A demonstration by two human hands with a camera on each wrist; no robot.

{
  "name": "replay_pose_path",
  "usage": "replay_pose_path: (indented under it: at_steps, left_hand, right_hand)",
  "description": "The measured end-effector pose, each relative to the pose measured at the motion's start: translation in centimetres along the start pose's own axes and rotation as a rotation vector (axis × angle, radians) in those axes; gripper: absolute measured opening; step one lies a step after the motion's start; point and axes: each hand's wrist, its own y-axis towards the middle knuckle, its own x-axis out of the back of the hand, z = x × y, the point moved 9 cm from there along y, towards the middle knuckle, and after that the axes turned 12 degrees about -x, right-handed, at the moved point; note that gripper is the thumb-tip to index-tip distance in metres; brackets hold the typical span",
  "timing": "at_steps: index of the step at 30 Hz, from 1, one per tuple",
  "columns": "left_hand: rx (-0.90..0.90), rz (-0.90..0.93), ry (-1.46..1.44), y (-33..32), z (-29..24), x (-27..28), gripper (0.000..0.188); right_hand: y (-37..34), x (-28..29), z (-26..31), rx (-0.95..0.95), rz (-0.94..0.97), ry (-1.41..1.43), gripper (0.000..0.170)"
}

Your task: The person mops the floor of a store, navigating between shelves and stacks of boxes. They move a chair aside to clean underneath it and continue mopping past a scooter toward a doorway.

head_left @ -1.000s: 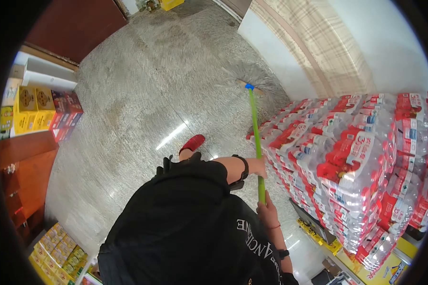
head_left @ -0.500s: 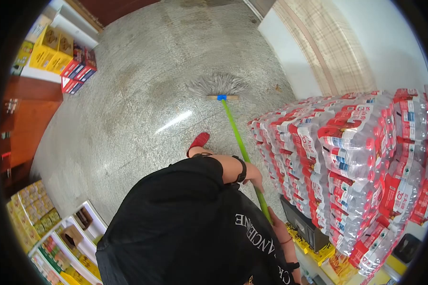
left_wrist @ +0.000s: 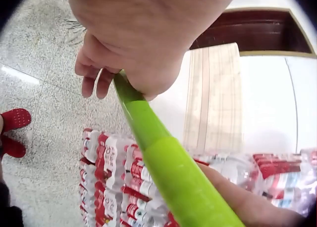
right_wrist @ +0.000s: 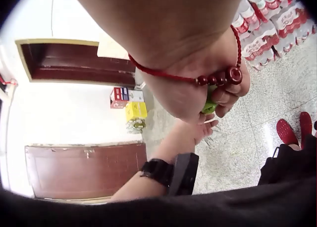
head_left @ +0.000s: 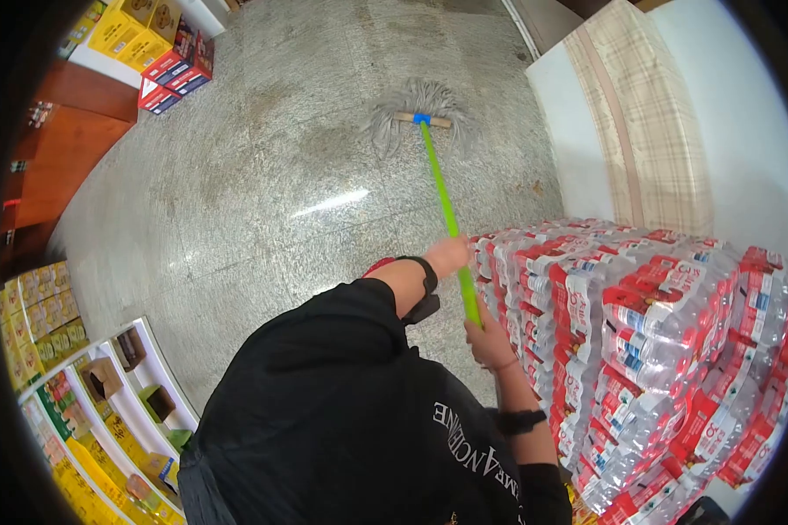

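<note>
A mop with a bright green handle (head_left: 440, 185) and a grey string head (head_left: 425, 94) slants away from the person, its strands spread over the speckled floor. My left hand (head_left: 449, 255) curls around the handle partway down; the left wrist view shows the fingers of this hand (left_wrist: 130, 44) wrapped over the green pole. Closer to the body, my right hand (head_left: 490, 341) grips the handle near its top end. In the right wrist view the green end cap (right_wrist: 209, 107) pokes out of the right fist, just below a red beaded bracelet (right_wrist: 218, 78).
Shrink-wrapped bottle packs (head_left: 639, 306) are stacked high at the right, close beside the handle and the right arm. A plaid-covered panel (head_left: 648, 131) stands behind them. Yellow and red boxes (head_left: 175, 61) are at upper left, and a white shelf (head_left: 162, 363) with goods at lower left.
The mop head has swung left from beside the bottle stack, then pushed farther out ahead. Both hands have moved forward with the handle, still gripping it. The view has shifted as well.
</note>
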Motion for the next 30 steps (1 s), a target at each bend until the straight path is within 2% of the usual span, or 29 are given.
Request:
replay_pose_path:
  at_steps: [2,4,6,7,9,12,14,15,17,18,19,20,21,22,24,25,26,27,28,30]
  left_hand:
    - [0.059,0.014,0.025,1.5,1.4,2.0,0.032]
    - [0.113,0.026,0.059,1.7,2.2,3.4,0.032]
    - [0.174,-0.007,0.05,1.2,2.6,5.0,0.044]
    - [0.179,-0.022,0.05,0.7,2.7,5.2,0.044]
    - [0.201,-0.09,0.103,-1.2,2.7,5.2,0.061]
    - [0.254,-0.031,0.047,-3.2,4.4,1.3,0.07]
    - [0.275,-0.027,0.018,-6.1,2.7,0.4,0.073]
    - [0.293,-0.018,-0.01,-7.6,2.1,-0.6,0.076]
    - [0.279,-0.055,-0.007,-8.8,3.2,-5.0,0.083]
    - [0.256,-0.076,0.004,-9.2,3.6,-7.2,0.089]
    - [0.267,-0.099,-0.002,-10.9,2.4,-7.8,0.089]
    - [0.236,-0.018,0.007,-12.9,0.1,-8.6,0.092]
    - [0.207,0.062,0.014,-14.6,-1.4,-10.3,0.095]
    - [0.216,0.047,0.005,-15.9,-1.8,-11.7,0.095]
    - [0.207,0.104,-0.138,-18.5,-2.7,-15.5,0.085]
    - [0.217,0.09,-0.147,-19.6,-3.1,-16.2,0.085]
    - [0.13,0.176,-0.038,-20.5,-4.3,-17.0,0.077]
    - [0.041,0.265,0.067,-21.7,-5.4,-17.9,0.072]
    - [0.054,0.25,0.055,-22.8,-5.6,-18.3,0.072]
    - [0.131,0.157,-0.015,-24.8,-5.4,-18.4,0.065]
  right_hand:
    - [1.7,-0.6,2.6,0.1,-0.03,0.02,0.06]
    - [2.7,-1.3,3.7,0.099,-0.008,-0.009,0.06]
    - [3.1,-1.9,3.7,0.103,0.011,-0.039,0.061]
    - [3.3,-2.0,3.3,0.157,-0.018,-0.121,0.062]
    - [3.2,-2.5,1.9,0.219,-0.038,-0.217,0.062]
    - [1.5,-2.9,-0.4,0.286,-0.014,-0.24,0.064]
    - [-0.8,-3.0,-2.6,0.143,0.124,-0.237,0.064]
    - [-2.6,-2.6,-2.7,0.152,0.134,-0.252,0.064]
    - [-5.5,-1.8,-5.6,-0.068,0.2,-0.34,0.065]
    - [-5.6,-1.1,-8.5,-0.057,0.21,-0.364,0.065]
    - [-5.5,-0.2,-11.5,0.091,0.185,-0.394,0.065]
    - [-6.1,0.2,-13.2,0.235,0.16,-0.416,0.065]
    - [-8.4,0.7,-13.5,0.241,0.175,-0.421,0.063]
    - [-10.2,1.2,-14.0,0.248,0.186,-0.437,0.063]
    - [-12.6,1.9,-16.9,0.131,0.223,-0.553,0.063]
    - [-13.4,2.1,-18.0,0.202,0.248,-0.577,0.062]
    - [-14.2,2.3,-18.6,0.209,0.262,-0.593,0.062]
    - [-15.4,2.3,-19.1,0.131,0.286,-0.632,0.063]
    - [-16.3,2.5,-19.8,0.055,0.309,-0.671,0.063]
    - [-17.8,2.4,-19.6,0.05,0.331,-0.739,0.064]
